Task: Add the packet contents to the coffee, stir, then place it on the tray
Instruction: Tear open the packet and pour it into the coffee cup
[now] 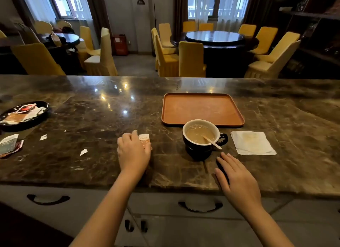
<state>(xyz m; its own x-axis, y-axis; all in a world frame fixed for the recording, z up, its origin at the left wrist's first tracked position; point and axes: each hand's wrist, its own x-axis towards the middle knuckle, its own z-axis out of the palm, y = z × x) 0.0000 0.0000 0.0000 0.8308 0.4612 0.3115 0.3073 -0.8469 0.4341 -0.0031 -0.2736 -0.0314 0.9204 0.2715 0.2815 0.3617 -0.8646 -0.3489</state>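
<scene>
Head view: the left hand (132,152) rests on the marble tabletop (92,118), its grip pinching a small packet (144,140). The right hand (237,180) lies flat, fingers spread, holding nothing, just before the cup (201,139). The cup holds milky coffee and a wooden stirrer (212,142); it stands on the tabletop, just in front of the orange tray (202,108). A napkin (253,142) lies to its right.

The small white packet (144,139) under the left hand (132,153), near the desk's front edge, carries a line of orange print, too blurred to read. The wrappers on the black dish (24,116) toward the desk's left edge show red and brown marks, none legible.
</scene>
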